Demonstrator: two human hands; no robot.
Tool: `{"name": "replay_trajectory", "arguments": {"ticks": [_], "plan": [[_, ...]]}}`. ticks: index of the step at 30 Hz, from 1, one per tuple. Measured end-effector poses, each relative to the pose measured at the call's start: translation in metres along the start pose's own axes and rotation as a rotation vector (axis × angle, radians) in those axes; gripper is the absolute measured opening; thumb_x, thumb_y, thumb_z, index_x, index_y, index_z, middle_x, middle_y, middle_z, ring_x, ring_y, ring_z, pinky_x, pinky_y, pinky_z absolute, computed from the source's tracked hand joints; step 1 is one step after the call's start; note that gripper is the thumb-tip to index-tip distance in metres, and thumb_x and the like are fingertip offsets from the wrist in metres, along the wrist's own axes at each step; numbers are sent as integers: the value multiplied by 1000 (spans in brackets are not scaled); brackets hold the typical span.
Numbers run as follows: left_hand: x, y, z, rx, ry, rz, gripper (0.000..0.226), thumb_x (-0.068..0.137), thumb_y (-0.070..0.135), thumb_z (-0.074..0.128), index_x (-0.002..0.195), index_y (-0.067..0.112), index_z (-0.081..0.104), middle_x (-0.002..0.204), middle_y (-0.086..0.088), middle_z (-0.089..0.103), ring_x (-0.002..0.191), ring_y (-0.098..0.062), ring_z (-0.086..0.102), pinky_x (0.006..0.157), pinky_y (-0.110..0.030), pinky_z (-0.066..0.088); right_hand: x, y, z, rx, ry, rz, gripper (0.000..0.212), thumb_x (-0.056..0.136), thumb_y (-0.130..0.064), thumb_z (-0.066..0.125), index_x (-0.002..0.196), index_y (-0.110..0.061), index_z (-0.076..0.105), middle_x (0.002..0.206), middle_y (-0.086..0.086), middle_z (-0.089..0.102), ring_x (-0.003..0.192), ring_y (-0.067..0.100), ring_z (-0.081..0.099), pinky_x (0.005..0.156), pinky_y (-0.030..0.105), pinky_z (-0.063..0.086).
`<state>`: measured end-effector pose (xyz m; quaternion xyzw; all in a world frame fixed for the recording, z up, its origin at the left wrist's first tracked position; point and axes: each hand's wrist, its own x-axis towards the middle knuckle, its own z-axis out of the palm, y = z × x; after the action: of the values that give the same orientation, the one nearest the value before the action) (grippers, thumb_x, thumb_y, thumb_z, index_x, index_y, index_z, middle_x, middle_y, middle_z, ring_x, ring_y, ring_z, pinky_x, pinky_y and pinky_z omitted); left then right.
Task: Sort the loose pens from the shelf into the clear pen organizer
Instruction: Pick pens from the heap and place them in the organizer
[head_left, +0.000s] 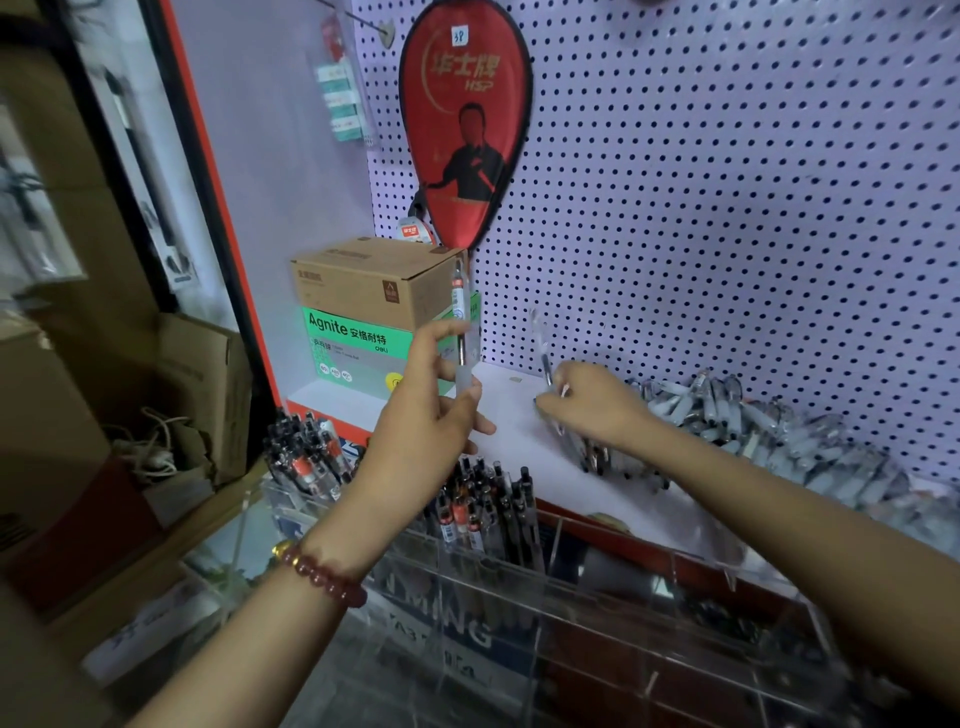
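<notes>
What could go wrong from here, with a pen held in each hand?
1. The left hand grips its upright pen only near the lower end, so it might tip or slip.
2. The right hand pinches a second pen beside the loose pile; its forearm could sweep others off the shelf.
3. The standing pens crowd their organizer compartment, so another may jam.

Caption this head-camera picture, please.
Left hand holds a pen upright; right hand grips a second pen by the pile, above the clear organizer.
</notes>
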<state>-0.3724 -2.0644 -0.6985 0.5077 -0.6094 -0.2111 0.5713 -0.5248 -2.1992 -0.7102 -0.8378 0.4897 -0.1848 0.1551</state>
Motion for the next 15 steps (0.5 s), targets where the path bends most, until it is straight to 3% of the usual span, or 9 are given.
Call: {"name": "replay_trajectory", "arguments": {"ticks": [3,6,8,10,12,15], "plan": [[-4,4,5,-38,12,-9,58,97,5,47,132,42,20,93,-5,48,60,-8,66,57,-16,47,-30,-28,-27,408,-22,-57,18,96,-18,47,79,-14,49,62,-1,47,57,16,46,56,25,39],[-11,5,13,-126,-13,-23,66,97,2,48,145,28,11,89,-11,51,56,-8,62,58,-18,48,-67,-50,-44,659,-156,-99,23,99,-12,44,76,-16,47,56,0,44,41,6,37,42,17,29],[-15,5,17,-119,-67,-10,49,97,11,48,138,28,28,98,-22,55,58,-18,59,59,-35,51,-87,-57,-45,674,-192,-171,21,98,-16,49,78,-22,53,58,-1,49,42,5,37,42,18,29],[-20,5,22,-106,-118,22,35,93,23,45,127,24,44,91,-18,61,62,-29,56,55,-44,50,-101,-58,-43,671,-175,-239,12,96,-22,54,90,-31,58,60,-1,56,45,6,42,44,18,33],[-26,7,29,-127,-156,54,25,94,23,40,117,21,49,73,-2,62,62,-21,58,52,-34,48,-108,-54,-42,682,-154,-255,7,96,-24,54,97,-30,59,64,4,62,47,9,45,44,19,36],[-33,10,38,-154,-185,37,17,100,19,37,110,16,51,67,3,60,59,-18,60,48,-28,47,-112,-45,-41,613,-124,-214,15,93,-25,59,95,-10,61,67,4,66,53,13,53,48,25,41]]}}
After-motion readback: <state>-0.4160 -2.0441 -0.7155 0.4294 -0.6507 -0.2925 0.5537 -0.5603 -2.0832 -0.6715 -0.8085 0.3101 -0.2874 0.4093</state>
